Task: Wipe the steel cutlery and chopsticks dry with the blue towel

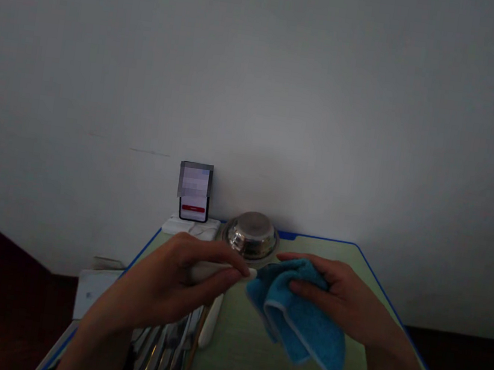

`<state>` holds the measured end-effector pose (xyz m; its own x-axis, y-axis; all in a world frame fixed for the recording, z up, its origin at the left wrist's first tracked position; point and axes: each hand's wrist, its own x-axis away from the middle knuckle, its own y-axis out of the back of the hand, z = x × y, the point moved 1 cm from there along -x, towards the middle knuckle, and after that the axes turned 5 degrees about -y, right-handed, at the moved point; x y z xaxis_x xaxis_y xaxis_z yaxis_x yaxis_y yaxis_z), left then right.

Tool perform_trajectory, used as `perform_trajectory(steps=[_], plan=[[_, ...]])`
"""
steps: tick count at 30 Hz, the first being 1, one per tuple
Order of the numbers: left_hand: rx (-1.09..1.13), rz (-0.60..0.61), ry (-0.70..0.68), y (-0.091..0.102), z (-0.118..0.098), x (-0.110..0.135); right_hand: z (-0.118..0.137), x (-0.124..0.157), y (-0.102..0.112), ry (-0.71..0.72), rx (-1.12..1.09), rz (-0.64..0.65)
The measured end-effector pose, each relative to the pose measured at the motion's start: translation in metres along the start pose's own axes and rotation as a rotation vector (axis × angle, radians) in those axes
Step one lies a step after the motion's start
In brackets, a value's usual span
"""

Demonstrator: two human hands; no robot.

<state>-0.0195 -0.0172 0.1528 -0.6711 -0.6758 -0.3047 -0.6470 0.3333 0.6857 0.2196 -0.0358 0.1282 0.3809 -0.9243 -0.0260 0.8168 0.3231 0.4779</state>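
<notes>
Dim room on my feed, a plain pale wall filling most of it, and low down a green surface with a blue edge. Both hands were over it. My left hand was curled shut around a white-handled utensil, thumb underneath and fingers over the top, the handle pointing right. My right hand was gripping a blue cloth, thumb on top and fingers wrapped behind, so the cloth was bunched around the utensil's far end. That end was hidden inside the folds, and I could not tell what kind of tool it was. The cloth's loose, white-trimmed corner hung down toward the surface, right of centre and in front of me.

Under the left wrist lay a heap of metal cutlery at the near left edge. A second white-handled piece lay just beside it, next to a thin wooden stick.

At the far edge, a steel bowl sat upside down, just beyond the hands. Left of it, a phone stood propped against the wall on a white block, its screen lit. Off the surface to the left sat a white box, hard to make out in that light.
</notes>
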Motion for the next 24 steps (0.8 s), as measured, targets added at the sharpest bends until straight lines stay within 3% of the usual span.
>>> perform_trajectory(steps=[5,9,12,15,19,24], plan=[[0.157,0.215,-0.087,-0.002,-0.006,-0.002,0.004,-0.003,-0.006,-0.042,0.093,-0.092],[0.199,0.320,-0.087,-0.009,-0.001,-0.003,0.004,-0.006,-0.008,-0.039,0.075,-0.269],[0.207,0.299,-0.081,-0.016,0.003,-0.007,-0.001,-0.008,-0.011,-0.057,-0.099,-0.488],[0.167,0.220,-0.058,-0.022,0.001,-0.011,-0.008,-0.013,-0.022,-0.109,-0.428,-0.637],[0.070,0.176,-0.048,-0.029,-0.014,-0.017,-0.012,-0.019,-0.039,-0.236,-0.753,-0.578],[-0.063,0.161,-0.042,-0.037,-0.026,-0.021,-0.011,-0.020,-0.043,-0.290,-0.929,-0.498]])
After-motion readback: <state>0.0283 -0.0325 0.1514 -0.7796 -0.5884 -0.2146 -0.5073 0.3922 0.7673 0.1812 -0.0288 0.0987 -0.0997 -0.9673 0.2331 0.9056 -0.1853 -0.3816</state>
